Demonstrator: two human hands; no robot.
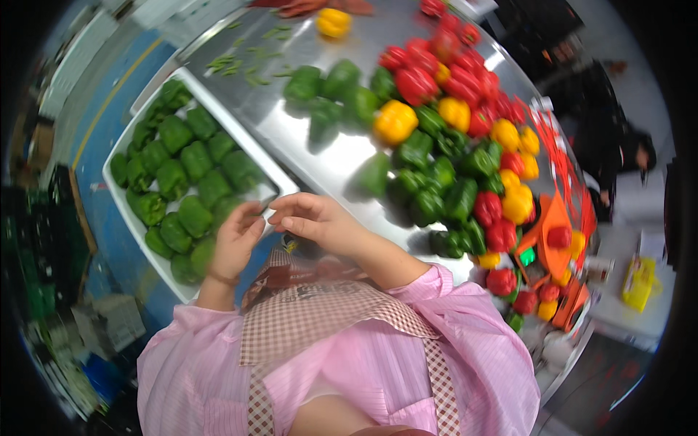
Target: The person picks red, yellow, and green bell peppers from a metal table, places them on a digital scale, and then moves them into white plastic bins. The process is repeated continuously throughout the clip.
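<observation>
My left hand (235, 240) hovers over the near right corner of a white foam box (212, 103), its fingers curled and nothing visible in them. Beside it is my right hand (322, 220), fingers bent and thumb apart, also with no visible object. The fingertips of both hands almost meet above the box rim; whether they touch it I cannot tell. Inside the box lie rows of green bell peppers (175, 133). To the right, loose green bell peppers (414, 150) spread over a stainless steel table (294, 147).
Red bell peppers (417, 84) and yellow bell peppers (397, 122) are heaped on the table. Small green pods (223, 64) lie near its far left edge. An orange device (545, 240) with a lit green display and red strips (553, 147) sit at right. Another person (605, 131) is beyond.
</observation>
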